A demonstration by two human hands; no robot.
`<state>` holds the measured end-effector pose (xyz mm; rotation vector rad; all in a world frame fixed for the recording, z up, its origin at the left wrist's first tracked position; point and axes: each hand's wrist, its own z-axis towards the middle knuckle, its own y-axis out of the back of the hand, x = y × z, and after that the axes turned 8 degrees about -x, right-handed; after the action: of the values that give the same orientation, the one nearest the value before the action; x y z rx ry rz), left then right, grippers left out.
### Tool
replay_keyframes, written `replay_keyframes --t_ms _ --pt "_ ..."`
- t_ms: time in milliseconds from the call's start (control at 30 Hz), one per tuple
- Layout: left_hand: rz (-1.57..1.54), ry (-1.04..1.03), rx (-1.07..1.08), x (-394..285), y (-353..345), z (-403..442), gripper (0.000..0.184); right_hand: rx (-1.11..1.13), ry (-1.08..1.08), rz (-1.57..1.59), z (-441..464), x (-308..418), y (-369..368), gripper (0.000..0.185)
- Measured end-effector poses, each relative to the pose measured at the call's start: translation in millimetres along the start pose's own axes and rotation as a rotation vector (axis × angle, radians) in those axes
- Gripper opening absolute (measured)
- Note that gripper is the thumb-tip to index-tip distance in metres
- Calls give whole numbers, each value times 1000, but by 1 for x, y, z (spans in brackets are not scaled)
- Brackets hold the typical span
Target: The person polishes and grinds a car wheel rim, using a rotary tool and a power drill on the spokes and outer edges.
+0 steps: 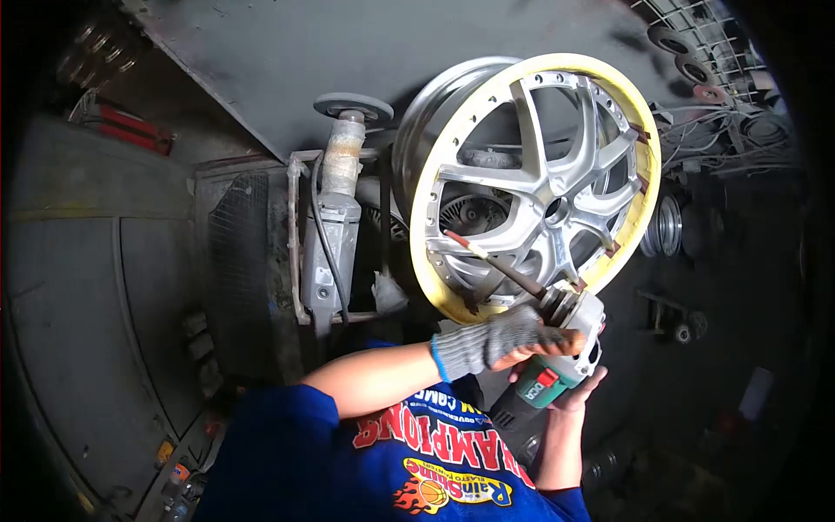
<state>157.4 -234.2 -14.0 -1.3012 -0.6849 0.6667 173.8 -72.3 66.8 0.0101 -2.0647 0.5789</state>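
A silver alloy car wheel [500, 181] stands in front of me, its outer rim covered in yellow tape [648, 165]. Brown strips stick to parts of that rim. I hold a green and grey power grinder [544, 387] with a red switch against my body. A long thin shaft [513, 274] reaches from its head across the lower left spokes; its tip is reddish. Whether the tip touches the wheel I cannot tell. My left hand [509, 339], in a grey work glove, is closed around the grinder's head. Bare, my right hand [584, 391] wraps the grinder's body from the far side.
Left of the wheel, a large grey grinding machine [330, 239] with a round disc [352, 107] on top rests on a metal frame [296, 235]. Cables and discs [670, 39] hang at the upper right. Another wheel [665, 226] lies behind on the right.
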Motion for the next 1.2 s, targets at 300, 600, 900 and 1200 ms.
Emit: replay_keyframes --t_ms 300,600,900,1200 --pt "344 -2 -499 -19 -42 17 35 -106 -204 129 27 16 4 106" --pt "311 -89 -614 -21 -23 28 51 -158 -345 142 55 26 0 104" --pt "322 -83 -661 -23 -22 35 57 -160 -361 134 62 27 4 106" --pt "325 -64 -663 -25 -27 34 62 -160 -373 102 64 33 4 103"
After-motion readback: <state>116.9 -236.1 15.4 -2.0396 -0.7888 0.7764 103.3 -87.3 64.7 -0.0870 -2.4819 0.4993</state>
